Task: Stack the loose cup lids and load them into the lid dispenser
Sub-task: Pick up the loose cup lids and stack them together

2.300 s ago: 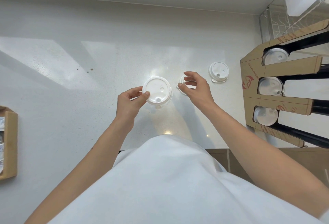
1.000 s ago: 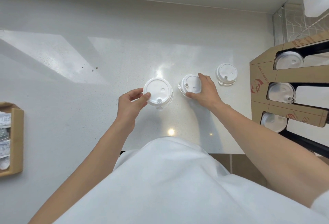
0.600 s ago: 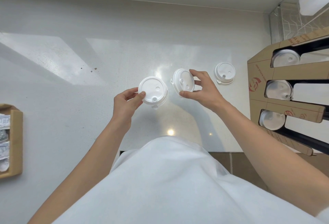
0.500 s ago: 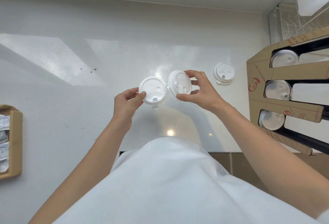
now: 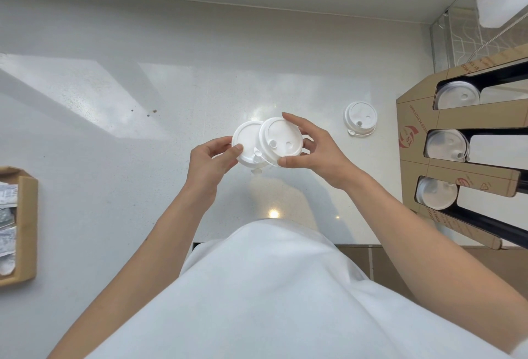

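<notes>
My left hand [image 5: 210,160] pinches a stack of white cup lids [image 5: 245,144] by its left rim, above the counter. My right hand [image 5: 313,147] grips a single white lid [image 5: 281,137] between thumb and fingers. That lid overlaps the right part of the stack, slightly tilted. One more loose lid [image 5: 360,118] lies flat on the white counter [image 5: 114,158] to the right. The cardboard lid dispenser [image 5: 414,118] stands at the right edge, with lids showing in its three slots.
A brown cardboard box [image 5: 27,227] with packets inside sits at the left counter edge. A clear rack [image 5: 457,30] stands in the far right corner. My white apron [image 5: 271,287] fills the lower frame.
My right hand picked the lid up off the counter and carried it left until it overlaps the stack in my left hand. The left hand barely moved.
</notes>
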The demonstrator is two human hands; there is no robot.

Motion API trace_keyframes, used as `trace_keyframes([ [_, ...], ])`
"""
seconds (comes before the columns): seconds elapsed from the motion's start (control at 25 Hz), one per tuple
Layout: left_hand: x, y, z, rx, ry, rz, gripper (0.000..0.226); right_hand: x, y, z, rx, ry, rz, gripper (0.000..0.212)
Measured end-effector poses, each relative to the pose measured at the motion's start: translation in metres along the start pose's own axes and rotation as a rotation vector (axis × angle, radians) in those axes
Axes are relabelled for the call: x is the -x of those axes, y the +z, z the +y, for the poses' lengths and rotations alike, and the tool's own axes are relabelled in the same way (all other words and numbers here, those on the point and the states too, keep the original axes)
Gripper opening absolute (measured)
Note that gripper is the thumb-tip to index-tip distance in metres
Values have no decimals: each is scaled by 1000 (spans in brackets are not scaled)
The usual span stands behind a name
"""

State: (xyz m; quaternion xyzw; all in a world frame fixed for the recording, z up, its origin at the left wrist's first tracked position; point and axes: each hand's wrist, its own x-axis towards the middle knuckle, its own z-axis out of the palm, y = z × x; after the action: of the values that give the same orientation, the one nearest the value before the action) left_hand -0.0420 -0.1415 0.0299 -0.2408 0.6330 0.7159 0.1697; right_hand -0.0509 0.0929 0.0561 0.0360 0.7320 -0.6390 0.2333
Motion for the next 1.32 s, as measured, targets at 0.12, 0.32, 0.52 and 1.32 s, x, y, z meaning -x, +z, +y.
trace_keyframes([
  [0.12, 0, 1, 2, 2, 0, -4, 32, 0, 0, 1, -84, 11, -13, 84],
  [0.32, 2, 4, 1, 12, -4, -14, 31, -5, 4, 3, -196, 45, 25, 71],
  [0.52, 4, 3, 4, 9, -8, -3, 27, -7, 2, 8, -215, 35, 110, 49],
  [1.32, 8, 5, 13, 43, -10, -120, 35, -4, 9, 2, -130, 33, 94, 32],
])
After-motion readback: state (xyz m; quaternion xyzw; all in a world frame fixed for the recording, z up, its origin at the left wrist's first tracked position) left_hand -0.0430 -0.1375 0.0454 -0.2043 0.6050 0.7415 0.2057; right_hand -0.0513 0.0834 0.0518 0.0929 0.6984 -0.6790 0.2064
